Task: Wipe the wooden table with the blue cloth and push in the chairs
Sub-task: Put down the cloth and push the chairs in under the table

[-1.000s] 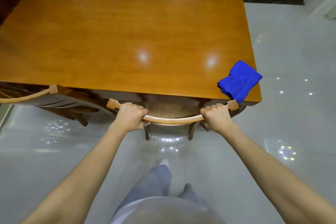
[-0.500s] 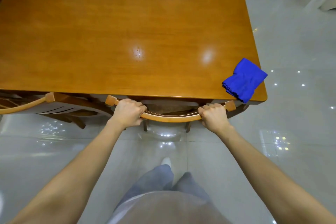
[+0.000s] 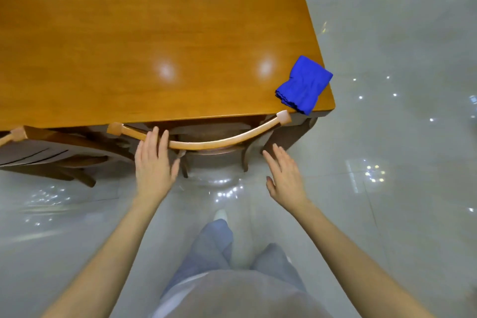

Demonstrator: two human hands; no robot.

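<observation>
1. Far left: 2nd chair (image 3: 38,147), mostly cut off by the frame, seat under the wooden table (image 3: 129,33).
2. Centre: chair (image 3: 206,144) tucked in, curved top rail just beside the table's near edge.
3. L hand (image 3: 153,162): fingers straight, close together, tips touching the rail left of its middle. No grip.
4. R hand (image 3: 286,175): fingers straight, slightly spread, holds nothing, apart from the rail, over the floor (image 3: 387,188) by the chair's right leg.
5. Blue cloth (image 3: 304,85): folded, on the table's near-right corner, slightly overhanging the edges. Neither hand is on it.
</observation>
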